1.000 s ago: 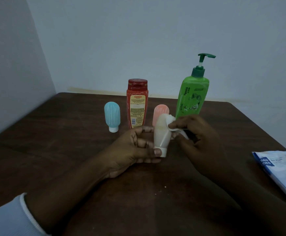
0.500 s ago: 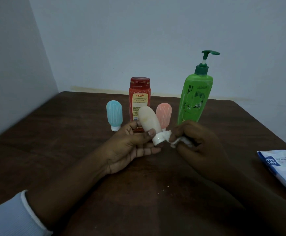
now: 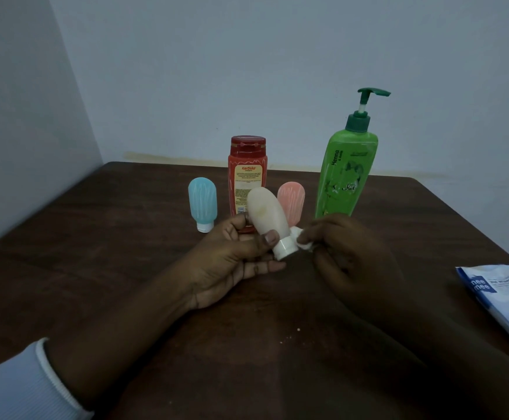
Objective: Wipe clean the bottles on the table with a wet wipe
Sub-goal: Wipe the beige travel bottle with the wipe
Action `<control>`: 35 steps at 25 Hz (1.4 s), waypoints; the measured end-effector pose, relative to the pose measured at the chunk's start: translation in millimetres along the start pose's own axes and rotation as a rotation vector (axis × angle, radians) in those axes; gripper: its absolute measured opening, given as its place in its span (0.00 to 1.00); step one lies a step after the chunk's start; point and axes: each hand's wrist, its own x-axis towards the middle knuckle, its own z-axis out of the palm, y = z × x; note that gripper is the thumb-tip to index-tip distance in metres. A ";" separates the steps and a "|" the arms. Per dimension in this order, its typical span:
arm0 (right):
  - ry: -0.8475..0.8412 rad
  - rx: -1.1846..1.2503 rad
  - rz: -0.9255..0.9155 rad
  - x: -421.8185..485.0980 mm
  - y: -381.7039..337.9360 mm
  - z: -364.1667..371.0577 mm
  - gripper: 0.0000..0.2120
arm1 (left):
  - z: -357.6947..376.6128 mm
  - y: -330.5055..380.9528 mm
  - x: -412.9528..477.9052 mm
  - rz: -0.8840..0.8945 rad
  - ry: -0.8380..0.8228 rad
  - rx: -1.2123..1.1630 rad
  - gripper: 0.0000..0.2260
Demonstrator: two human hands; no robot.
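The left hand (image 3: 232, 262) grips the cream bottle (image 3: 267, 218) tilted, cap toward the right hand (image 3: 347, 253), whose fingers (image 3: 308, 236) pinch the wipe (image 3: 303, 242) against it.

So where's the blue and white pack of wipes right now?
In the head view, the blue and white pack of wipes lies flat near the right edge of the dark wooden table, right of the right hand.

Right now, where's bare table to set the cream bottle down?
Free: table left of the blue bottle and left hand; the strip between right hand and wipes pack; the near middle between the forearms, bar a few crumbs. Crowded: the back row, red bottle, pink bottle and green pump bottle close together behind the cream bottle.
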 end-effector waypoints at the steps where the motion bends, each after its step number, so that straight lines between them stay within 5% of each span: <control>1: 0.008 0.003 -0.033 -1.1 -4.7 0.5 0.10 | 0.1 -0.2 -0.2 -0.005 0.000 -0.011 0.22; 12: -0.149 0.042 -0.089 -0.4 -3.6 4.1 0.12 | 3.5 -1.6 -0.4 -0.048 -0.022 -0.139 0.25; 18: 0.027 0.015 -0.020 -0.8 -1.0 -0.8 0.10 | -4.3 2.1 1.3 -0.065 -0.037 -0.208 0.22; 24: -0.045 0.024 -0.010 1.4 0.6 1.5 0.11 | -7.2 1.2 -0.3 -0.063 -0.141 -0.226 0.26; 29: 0.071 0.027 0.001 -0.2 -3.0 -1.0 0.09 | -2.4 2.9 0.3 -0.033 -0.071 -0.198 0.28; 35: 0.004 0.039 0.022 1.9 2.1 0.7 0.10 | -2.9 2.5 -1.0 -0.021 -0.077 -0.214 0.29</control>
